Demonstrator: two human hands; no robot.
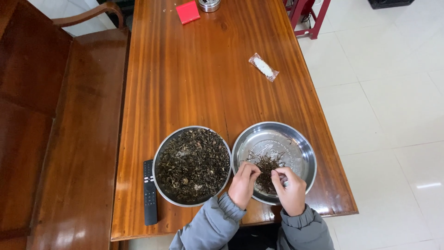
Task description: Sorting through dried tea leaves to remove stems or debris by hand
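Two round steel dishes sit side by side near the table's front edge. The left dish (162, 153) is full of dark dried leaves (193, 165). The right dish (300, 148) holds only a small pile of dark stems (267, 166) on its bare embossed bottom. My left hand (243, 184) and my right hand (290, 189) are both over the near part of the right dish, fingers pinched together at the small pile, each seeming to hold a bit of the dried stuff. Grey padded sleeves cover both wrists.
A black remote control (149, 192) lies left of the full dish. Farther up the wooden table (194, 69) are a clear-wrapped white packet (263, 67), a red flat box (188, 11) and a metal tin (209, 4). A wooden bench (74, 139) stands left, white tiled floor right.
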